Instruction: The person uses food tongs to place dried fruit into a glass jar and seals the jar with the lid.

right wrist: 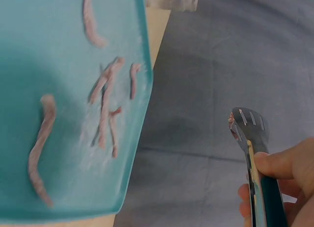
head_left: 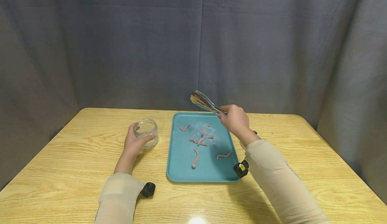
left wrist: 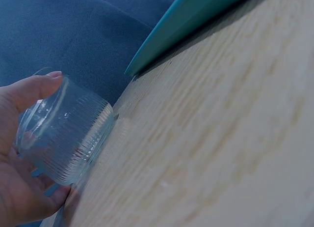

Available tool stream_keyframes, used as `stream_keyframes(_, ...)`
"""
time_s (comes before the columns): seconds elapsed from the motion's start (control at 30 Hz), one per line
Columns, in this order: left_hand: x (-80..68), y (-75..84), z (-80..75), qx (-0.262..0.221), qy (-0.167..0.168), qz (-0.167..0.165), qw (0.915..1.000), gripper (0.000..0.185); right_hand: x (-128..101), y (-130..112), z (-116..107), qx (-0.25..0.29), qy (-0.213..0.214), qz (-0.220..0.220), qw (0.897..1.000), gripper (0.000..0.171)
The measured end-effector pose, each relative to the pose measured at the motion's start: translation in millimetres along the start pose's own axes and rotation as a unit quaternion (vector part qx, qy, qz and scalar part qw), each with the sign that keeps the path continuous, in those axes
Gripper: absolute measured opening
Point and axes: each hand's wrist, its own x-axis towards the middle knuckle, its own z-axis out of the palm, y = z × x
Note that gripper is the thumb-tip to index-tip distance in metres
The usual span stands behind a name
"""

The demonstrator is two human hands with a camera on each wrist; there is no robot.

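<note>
My left hand (head_left: 135,143) grips a clear glass jar (head_left: 152,140) by its side, thumb and fingers around it. Vertical ribs show on the jar (left wrist: 73,131) in the left wrist view, its base at the wooden tabletop. Over the far right of a teal tray (head_left: 181,170), my right hand (head_left: 237,119) holds metal tongs (head_left: 208,103) raised, their head pointing left and away. In the right wrist view the tongs (right wrist: 252,126) have a slotted head and teal handle, and a small reddish piece (right wrist: 231,121) shows at the tips. Several pinkish, powder-dusted strips (head_left: 196,158) lie on the tray.
White powder (head_left: 214,133) is scattered on the tray around the strips. A small pale-rimmed thing (head_left: 242,145) stands right of the tray, mostly hidden by my right forearm. The wooden table (head_left: 75,170) ends at a grey curtain (head_left: 136,56) behind.
</note>
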Motion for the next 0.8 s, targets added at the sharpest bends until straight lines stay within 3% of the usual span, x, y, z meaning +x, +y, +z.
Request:
stream_keyframes(0.4,0.8,0.3,0.4,0.001,0.001,0.0,1.0,0.092,-2.8,-38.0,6.5,0.014,0.002,-0.018,1.0,0.034)
stream_keyframes(0.8,-0.1,1.0,-2.3,0.003,0.002,-0.003,1.0,0.093,-13.2,-75.3,25.0,0.044,-0.012,-0.072,0.996,0.032)
